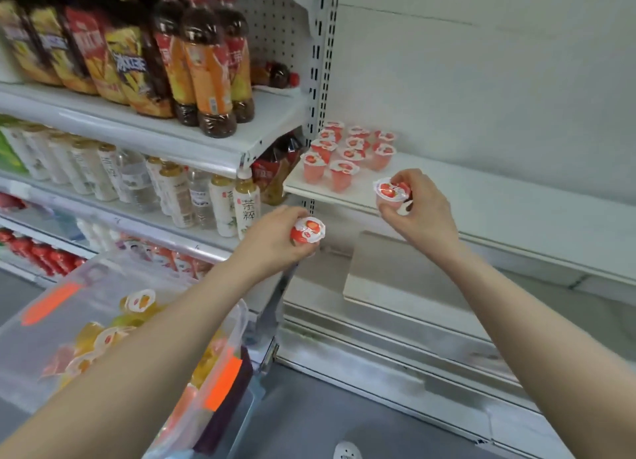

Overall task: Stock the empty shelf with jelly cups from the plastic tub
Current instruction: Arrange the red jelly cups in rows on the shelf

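Shop aisle, white shelving. Plastic tub (242,317) low behind left hand (275,241), curled round jelly cup (307,231), lid uppermost. Right hand (423,210), nearer the goal, gripping second cup (390,193) at shelf (499,210) edge; stocked cups (347,152) beyond fingertips, leftward, bare space alongside.

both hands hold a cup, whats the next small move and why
Probably set the jelly cup in the right hand on the shelf beside the front row; it hovers at the shelf's edge, while the left hand holds a second cup lower.
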